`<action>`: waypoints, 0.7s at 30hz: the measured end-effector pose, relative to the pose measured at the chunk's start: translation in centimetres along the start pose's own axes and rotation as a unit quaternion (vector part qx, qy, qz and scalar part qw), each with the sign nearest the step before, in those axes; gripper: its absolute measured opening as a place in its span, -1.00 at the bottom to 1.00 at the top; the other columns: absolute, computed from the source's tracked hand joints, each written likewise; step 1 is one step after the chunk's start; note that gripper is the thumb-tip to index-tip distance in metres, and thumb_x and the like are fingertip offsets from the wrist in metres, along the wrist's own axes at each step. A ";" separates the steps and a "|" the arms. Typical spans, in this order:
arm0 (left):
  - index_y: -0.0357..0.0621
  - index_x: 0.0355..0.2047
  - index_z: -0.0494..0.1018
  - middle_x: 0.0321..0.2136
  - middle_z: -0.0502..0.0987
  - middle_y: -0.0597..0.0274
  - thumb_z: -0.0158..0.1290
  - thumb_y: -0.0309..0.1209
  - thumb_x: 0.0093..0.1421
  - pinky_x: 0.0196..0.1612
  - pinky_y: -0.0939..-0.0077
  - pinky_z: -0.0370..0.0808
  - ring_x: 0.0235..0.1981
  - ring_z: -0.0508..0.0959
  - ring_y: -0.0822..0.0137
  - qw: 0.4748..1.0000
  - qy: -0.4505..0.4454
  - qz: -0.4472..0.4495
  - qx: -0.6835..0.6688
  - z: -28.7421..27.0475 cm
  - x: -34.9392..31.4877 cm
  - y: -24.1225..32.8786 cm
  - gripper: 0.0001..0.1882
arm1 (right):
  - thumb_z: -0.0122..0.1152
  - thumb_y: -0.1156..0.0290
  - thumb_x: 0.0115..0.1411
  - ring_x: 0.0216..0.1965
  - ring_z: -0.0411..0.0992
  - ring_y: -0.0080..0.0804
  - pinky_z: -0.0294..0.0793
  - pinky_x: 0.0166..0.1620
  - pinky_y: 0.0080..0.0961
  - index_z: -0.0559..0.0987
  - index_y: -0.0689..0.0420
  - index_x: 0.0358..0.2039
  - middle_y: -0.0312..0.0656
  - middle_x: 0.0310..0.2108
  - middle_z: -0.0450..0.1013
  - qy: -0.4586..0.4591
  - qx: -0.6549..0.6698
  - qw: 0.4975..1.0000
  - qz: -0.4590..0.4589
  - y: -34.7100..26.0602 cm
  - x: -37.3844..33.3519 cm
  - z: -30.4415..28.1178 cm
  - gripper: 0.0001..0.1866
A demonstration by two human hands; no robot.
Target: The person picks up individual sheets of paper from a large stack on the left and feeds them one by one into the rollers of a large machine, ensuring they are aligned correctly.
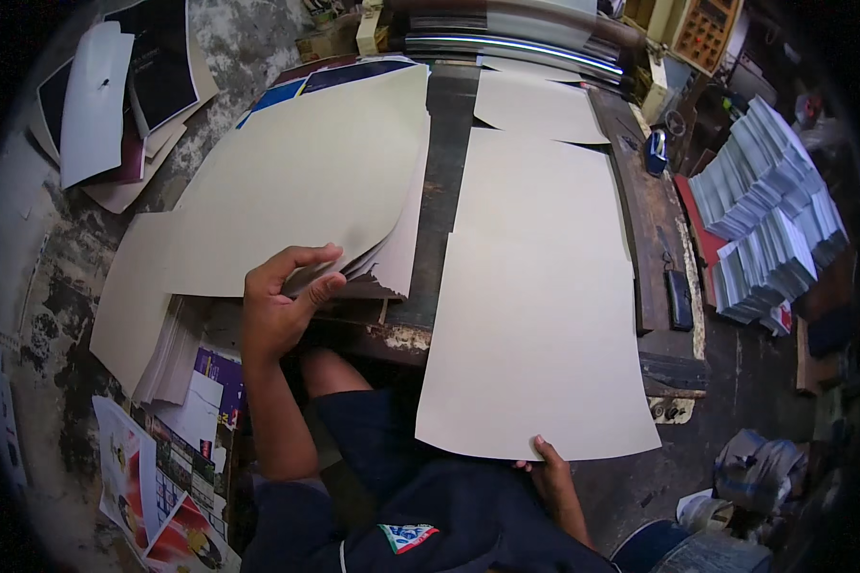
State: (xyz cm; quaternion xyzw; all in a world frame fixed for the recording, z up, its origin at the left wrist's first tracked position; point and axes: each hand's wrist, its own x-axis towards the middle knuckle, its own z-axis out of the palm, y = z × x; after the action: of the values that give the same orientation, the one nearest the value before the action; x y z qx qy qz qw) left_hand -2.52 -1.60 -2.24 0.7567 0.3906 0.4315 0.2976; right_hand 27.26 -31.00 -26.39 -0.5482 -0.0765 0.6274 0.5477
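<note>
With my left hand [291,298] I grip the near right corner of a large cream cardboard sheet [301,177], the top one of a stack on the left. That corner is curled up, and the edges of more sheets show beneath it. My right hand [552,479] pinches the near edge of another long cream cardboard sheet [545,334], thumb on top and fingers mostly hidden below. This sheet lies along the bench and juts out over its front edge toward my body. Beyond it, further cream sheets [535,105] lie flat, partly overlapped.
Metal rollers [516,53] span the far end of the dark wooden bench [444,172]. Stacked white paper bundles [760,181] stand to the right. A blue stapler-like tool [655,153] and a black case [678,299] rest on the right ledge. Printed sheets [129,468] lean at lower left.
</note>
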 end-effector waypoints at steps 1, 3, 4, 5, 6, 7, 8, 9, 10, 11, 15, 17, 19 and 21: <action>-0.28 -0.21 0.55 -0.24 0.62 0.11 0.30 -0.37 0.06 0.00 0.48 0.46 -0.14 0.58 0.34 1.000 0.001 0.002 -0.004 0.0 -0.1 -0.1 -0.68 | 0.06 0.17 0.25 -0.47 0.45 -0.36 0.33 -0.39 -0.51 0.47 0.27 -0.20 -0.11 -0.45 0.48 0.006 0.004 1.000 0.002 -0.5 -0.4 0.6 -0.64; -0.28 -0.23 0.56 -0.25 0.62 0.10 0.29 -0.39 0.07 -0.01 0.47 0.46 -0.13 0.59 0.33 1.000 0.004 0.007 -0.012 0.2 -0.2 -0.4 -0.70 | 0.06 0.17 0.25 -0.46 0.45 -0.36 0.33 -0.38 -0.51 0.47 0.28 -0.20 -0.10 -0.45 0.48 0.006 0.003 1.000 -0.001 -0.6 -0.5 0.9 -0.63; -0.28 -0.23 0.56 -0.26 0.63 0.10 0.29 -0.39 0.07 -0.01 0.47 0.46 -0.13 0.59 0.32 1.000 0.007 0.013 -0.019 0.2 -0.2 -0.5 -0.71 | 0.05 0.18 0.25 -0.46 0.46 -0.34 0.33 -0.41 -0.51 0.45 0.28 -0.18 -0.09 -0.43 0.48 -0.001 -0.002 1.000 -0.007 -0.5 -0.4 0.7 -0.63; -0.28 -0.24 0.56 -0.26 0.63 0.10 0.29 -0.40 0.07 -0.01 0.47 0.46 -0.13 0.59 0.31 0.999 0.010 0.019 -0.026 0.3 -0.2 -0.6 -0.72 | 0.05 0.18 0.25 -0.45 0.48 -0.33 0.32 -0.43 -0.50 0.44 0.27 -0.16 -0.07 -0.41 0.49 -0.008 -0.007 1.000 -0.012 -0.4 -0.4 0.6 -0.62; -0.28 -0.24 0.56 -0.27 0.63 0.10 0.29 -0.41 0.07 -0.01 0.47 0.47 -0.13 0.59 0.31 0.999 0.014 0.025 -0.032 0.3 -0.2 -0.7 -0.73 | 0.05 0.18 0.25 -0.45 0.48 -0.33 0.32 -0.43 -0.50 0.44 0.28 -0.15 -0.07 -0.40 0.48 -0.010 -0.005 1.000 -0.014 -0.3 -0.3 0.6 -0.62; -0.28 -0.25 0.56 -0.27 0.63 0.10 0.28 -0.41 0.07 -0.01 0.46 0.47 -0.13 0.59 0.30 0.999 0.016 0.027 -0.026 0.3 -0.2 -0.6 -0.73 | 0.05 0.18 0.25 -0.45 0.48 -0.33 0.32 -0.43 -0.50 0.43 0.28 -0.14 -0.07 -0.40 0.48 -0.013 -0.003 1.000 -0.017 -0.3 -0.3 0.6 -0.62; -0.28 -0.25 0.56 -0.27 0.63 0.10 0.28 -0.42 0.07 -0.01 0.46 0.47 -0.13 0.60 0.30 0.999 0.019 0.029 -0.020 0.3 -0.2 -0.4 -0.74 | 0.05 0.18 0.25 -0.45 0.48 -0.33 0.32 -0.43 -0.50 0.43 0.28 -0.14 -0.07 -0.40 0.48 -0.015 -0.002 1.000 -0.019 -0.2 -0.3 0.7 -0.61; -0.28 -0.25 0.56 -0.28 0.63 0.09 0.28 -0.42 0.08 -0.02 0.46 0.47 -0.13 0.60 0.30 0.999 0.022 0.031 -0.014 0.3 -0.3 -0.3 -0.74 | 0.06 0.18 0.24 -0.45 0.47 -0.33 0.32 -0.43 -0.50 0.42 0.28 -0.13 -0.07 -0.40 0.48 -0.014 0.000 1.000 -0.017 -0.2 -0.2 0.8 -0.61; -0.28 -0.26 0.56 -0.28 0.63 0.09 0.28 -0.43 0.08 -0.02 0.46 0.47 -0.13 0.60 0.30 0.999 0.025 0.037 -0.006 0.4 -0.2 -0.3 -0.75 | 0.06 0.18 0.24 -0.45 0.47 -0.33 0.32 -0.43 -0.50 0.41 0.29 -0.12 -0.07 -0.40 0.47 -0.011 0.003 1.000 -0.015 -0.2 -0.2 0.8 -0.60; -0.29 -0.26 0.56 -0.29 0.63 0.09 0.27 -0.44 0.08 -0.02 0.46 0.46 -0.13 0.60 0.30 0.999 0.027 0.043 0.002 0.4 -0.2 -0.4 -0.76 | 0.07 0.18 0.24 -0.45 0.47 -0.33 0.31 -0.43 -0.50 0.41 0.29 -0.12 -0.07 -0.40 0.47 -0.009 0.005 1.000 -0.014 -0.2 -0.1 0.8 -0.60; -0.29 -0.28 0.56 -0.31 0.64 0.08 0.24 -0.45 0.11 -0.02 0.45 0.46 -0.15 0.60 0.30 0.998 0.033 0.051 0.022 0.7 -0.2 -0.6 -0.80 | 0.05 0.22 0.26 -0.46 0.46 -0.34 0.34 -0.42 -0.47 0.39 0.29 -0.11 -0.08 -0.40 0.46 0.001 0.044 0.999 -0.019 -1.0 0.7 1.8 -0.63; -0.29 -0.29 0.56 -0.31 0.64 0.07 0.21 -0.42 0.14 -0.04 0.43 0.46 -0.17 0.61 0.26 0.995 0.047 0.058 0.060 0.8 -0.2 -0.5 -0.81 | 0.04 0.23 0.27 -0.47 0.44 -0.35 0.38 -0.40 -0.44 0.39 0.29 -0.12 -0.09 -0.41 0.45 0.000 0.073 0.997 -0.022 -1.7 1.7 2.2 -0.64; -0.28 -0.30 0.55 -0.33 0.63 0.07 0.19 -0.39 0.17 -0.05 0.40 0.46 -0.22 0.61 0.23 0.992 0.063 0.056 0.089 1.0 -0.5 -0.5 -0.81 | 0.02 0.21 0.29 -0.50 0.41 -0.37 0.42 -0.36 -0.42 0.39 0.28 -0.12 -0.10 -0.43 0.43 0.000 0.081 0.997 -0.009 -2.9 2.8 2.7 -0.64; -0.28 -0.32 0.55 -0.37 0.62 0.06 0.15 -0.36 0.20 -0.07 0.38 0.47 -0.28 0.60 0.19 0.990 0.081 0.045 0.108 1.3 -0.8 -0.5 -0.81 | 0.04 0.16 0.30 -0.53 0.36 -0.43 0.47 -0.30 -0.37 0.39 0.27 -0.14 -0.14 -0.47 0.41 0.018 0.074 0.997 0.002 -4.5 4.0 3.7 -0.62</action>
State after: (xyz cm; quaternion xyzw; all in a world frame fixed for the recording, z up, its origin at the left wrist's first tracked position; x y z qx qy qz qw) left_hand -1.80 -2.19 -3.56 0.7636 0.4234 0.4596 0.1623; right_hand 27.90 -24.28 -24.26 -0.5172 -0.0188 0.6224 0.5872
